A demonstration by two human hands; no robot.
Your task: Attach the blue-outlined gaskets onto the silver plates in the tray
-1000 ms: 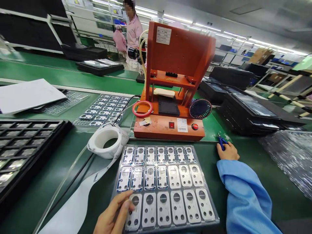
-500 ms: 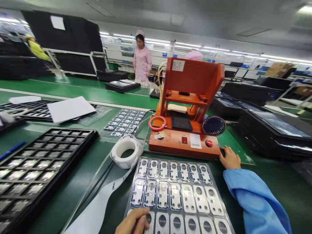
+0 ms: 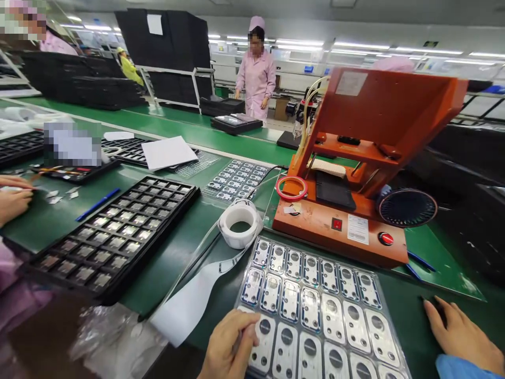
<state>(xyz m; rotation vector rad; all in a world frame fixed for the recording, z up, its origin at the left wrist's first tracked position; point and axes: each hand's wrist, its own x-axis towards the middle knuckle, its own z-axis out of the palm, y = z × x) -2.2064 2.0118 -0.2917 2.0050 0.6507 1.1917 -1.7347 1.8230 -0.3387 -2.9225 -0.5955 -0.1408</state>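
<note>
A clear tray (image 3: pixel 315 310) of several silver metal plates lies in front of me on the green table. My left hand (image 3: pixel 231 345) rests on its near-left corner, fingers curled, fingertips pressing one plate (image 3: pixel 262 342); whether it grips the plate is unclear. My right hand (image 3: pixel 461 334) lies flat on the table to the right of the tray, fingers apart, holding nothing. A blue hand tool (image 3: pixel 420 262) lies beside the orange press (image 3: pixel 347 231), apart from my right hand.
A white tape roll (image 3: pixel 239 223) with a trailing strip sits left of the press, next to a black parts tray (image 3: pixel 114 237). A small fan (image 3: pixel 407 208) stands on the press. A co-worker's hands (image 3: pixel 13 200) are at the far left; a person in pink (image 3: pixel 256 79) stands behind.
My right hand drew back from the press to the near table and no longer holds the blue tool. My view swung left. My left hand stayed on the tray corner.
</note>
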